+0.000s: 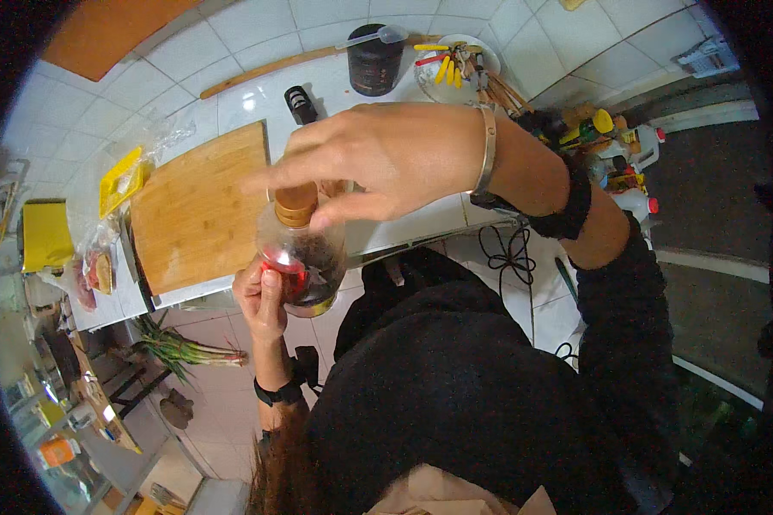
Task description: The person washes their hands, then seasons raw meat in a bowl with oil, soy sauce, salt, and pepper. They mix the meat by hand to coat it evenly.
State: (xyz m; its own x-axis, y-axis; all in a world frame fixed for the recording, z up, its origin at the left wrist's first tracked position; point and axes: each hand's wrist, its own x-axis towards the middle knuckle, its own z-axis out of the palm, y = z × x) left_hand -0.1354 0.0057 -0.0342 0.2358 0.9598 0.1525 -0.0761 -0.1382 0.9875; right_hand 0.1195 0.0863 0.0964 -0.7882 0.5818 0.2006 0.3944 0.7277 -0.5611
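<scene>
My left hand point(263, 297) grips a clear bottle-shaped jar point(325, 248) around its lower side, thumb in front. The jar has a brownish screw cap point(296, 209), dark contents and a red patch on its side. It is held tilted, in front of the counter edge. Over the cap is my right hand point(367, 164), its index finger stretched out past it and its thumb beside the cap's rim. The other fingers are partly hidden, and whether they grip the cap cannot be told.
A wooden cutting board point(200, 212) lies on the white tiled counter point(399, 222). Behind stand a small black container point(300, 105), a black tub point(375, 64) and a plate point(430, 84) with yellow-handled tools. Bottles point(638, 145) are at right; green onions point(200, 351) hang low at left.
</scene>
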